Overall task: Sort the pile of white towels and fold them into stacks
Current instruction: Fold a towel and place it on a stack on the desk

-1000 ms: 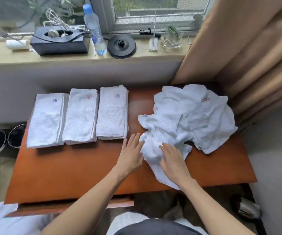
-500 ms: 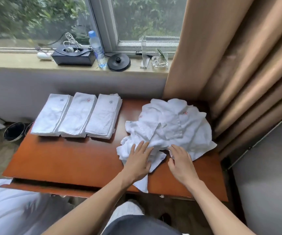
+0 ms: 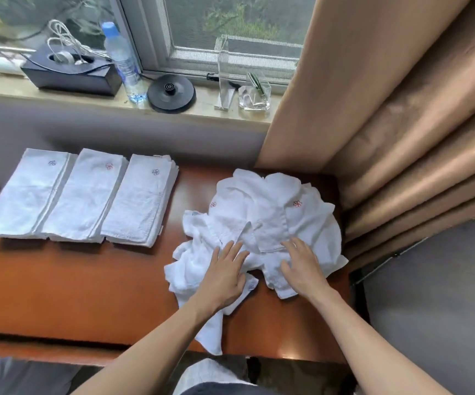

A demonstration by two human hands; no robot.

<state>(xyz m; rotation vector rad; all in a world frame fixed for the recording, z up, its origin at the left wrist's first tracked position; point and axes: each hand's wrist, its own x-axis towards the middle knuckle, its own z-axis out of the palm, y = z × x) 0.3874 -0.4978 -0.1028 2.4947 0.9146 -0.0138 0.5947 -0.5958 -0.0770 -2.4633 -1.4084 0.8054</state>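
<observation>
Sorting step: pile [image 3: 273,212], ctr-right of frame, is pressed by left hand [image 3: 224,276] & right hand [image 3: 301,266], fingers spread flat; next, one needs to be pinched & pulled free.

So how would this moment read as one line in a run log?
stage: sorting | left hand: flat on towel pile | right hand: flat on towel pile | folded stacks: three, on table
</observation>
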